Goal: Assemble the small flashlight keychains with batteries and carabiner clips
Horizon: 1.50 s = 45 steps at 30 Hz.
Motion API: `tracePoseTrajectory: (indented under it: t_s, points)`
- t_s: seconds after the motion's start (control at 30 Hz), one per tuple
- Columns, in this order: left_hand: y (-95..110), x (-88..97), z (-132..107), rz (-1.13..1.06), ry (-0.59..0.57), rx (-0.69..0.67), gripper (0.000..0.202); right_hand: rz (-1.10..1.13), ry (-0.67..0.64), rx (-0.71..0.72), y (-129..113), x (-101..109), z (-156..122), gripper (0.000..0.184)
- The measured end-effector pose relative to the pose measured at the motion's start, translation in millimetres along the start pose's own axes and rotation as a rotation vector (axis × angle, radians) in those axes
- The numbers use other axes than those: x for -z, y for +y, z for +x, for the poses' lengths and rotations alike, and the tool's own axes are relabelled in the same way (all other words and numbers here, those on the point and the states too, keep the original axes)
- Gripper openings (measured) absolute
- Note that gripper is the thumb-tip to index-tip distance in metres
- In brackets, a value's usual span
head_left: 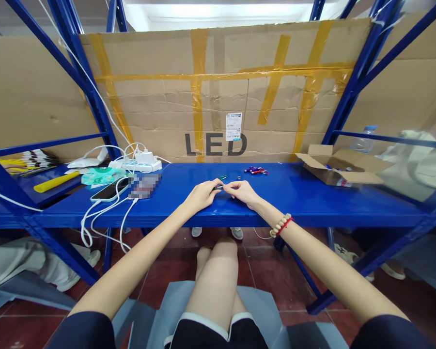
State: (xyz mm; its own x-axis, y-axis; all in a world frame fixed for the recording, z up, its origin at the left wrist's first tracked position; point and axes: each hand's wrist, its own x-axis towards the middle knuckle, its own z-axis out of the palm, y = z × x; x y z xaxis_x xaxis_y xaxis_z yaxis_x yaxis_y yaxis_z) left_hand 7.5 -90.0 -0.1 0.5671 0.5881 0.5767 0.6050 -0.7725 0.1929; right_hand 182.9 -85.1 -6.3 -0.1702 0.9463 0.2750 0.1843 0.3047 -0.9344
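My left hand [202, 195] is closed, its thumb and fingers pinching a small dark, silvery piece [219, 187] above the front part of the blue table. Right beside it, my right hand [244, 192] has its fingertips pressed together at the piece's right end; what they grip is too small to make out. Just behind the hands lies a thin green piece [222, 178]. A tiny greyish part [239, 177] rests near it. Farther back to the right is a little heap of shiny purple and red pieces [256, 170].
On the blue table [189, 170], a phone [111, 190], white cables and a power strip [145, 166] occupy the left. An opened cardboard box [343, 169] with small items stands at right. A cardboard wall [160, 106] closes the back; blue posts flank both sides.
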Motion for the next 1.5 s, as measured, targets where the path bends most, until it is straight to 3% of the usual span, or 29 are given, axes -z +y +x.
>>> tracePoseTrajectory:
  t_s: [1.5]
  points:
    - [2.6,1.2,-0.4,0.021,-0.006,0.032,0.018,0.000,-0.016,0.027,5.2,0.8,1.7,0.043]
